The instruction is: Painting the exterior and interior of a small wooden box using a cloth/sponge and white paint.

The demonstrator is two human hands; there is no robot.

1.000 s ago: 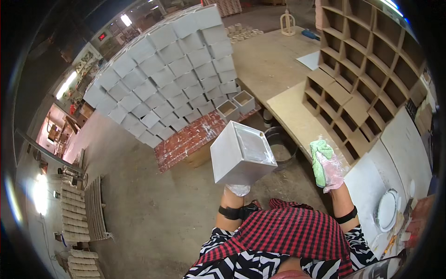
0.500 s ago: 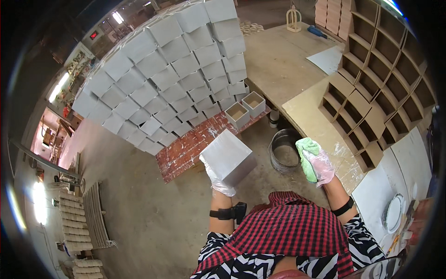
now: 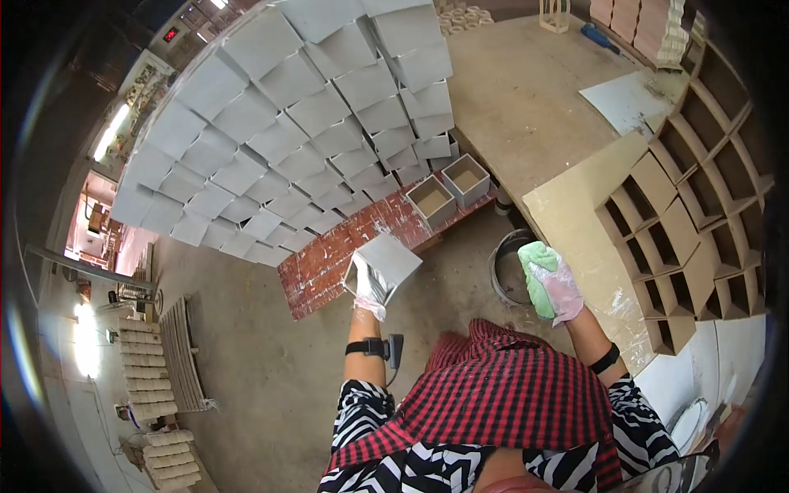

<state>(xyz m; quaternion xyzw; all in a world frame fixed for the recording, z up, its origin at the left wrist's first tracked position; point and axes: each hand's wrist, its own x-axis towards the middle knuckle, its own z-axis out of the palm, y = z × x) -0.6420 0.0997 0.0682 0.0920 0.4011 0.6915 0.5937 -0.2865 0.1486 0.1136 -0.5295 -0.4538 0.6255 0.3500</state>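
My left hand (image 3: 371,294), in a thin white glove, is closed on a square light-grey box (image 3: 398,260). Its fingers reach into the box's open side, and the box is tilted over the front of a red board (image 3: 311,289). My right hand (image 3: 565,294), in a translucent pinkish glove, grips a bunched green cloth (image 3: 534,264) beside a dark bucket (image 3: 495,278). The cloth is apart from the box. Two grey boxes with brown insides, the nearer box (image 3: 441,215) and the farther box (image 3: 475,195), stand open side up on the board.
A tall stack of grey boxes (image 3: 279,140) rises from the board ahead. To the right is a wooden table (image 3: 509,99) with brown compartmented boxes (image 3: 690,222) piled at its near side. Bundled pale slats (image 3: 148,370) stand at far left.
The box has turned in my left hand, so its open side now faces left with the fingers inside. It has moved slightly left and away. The view has shifted somewhat.
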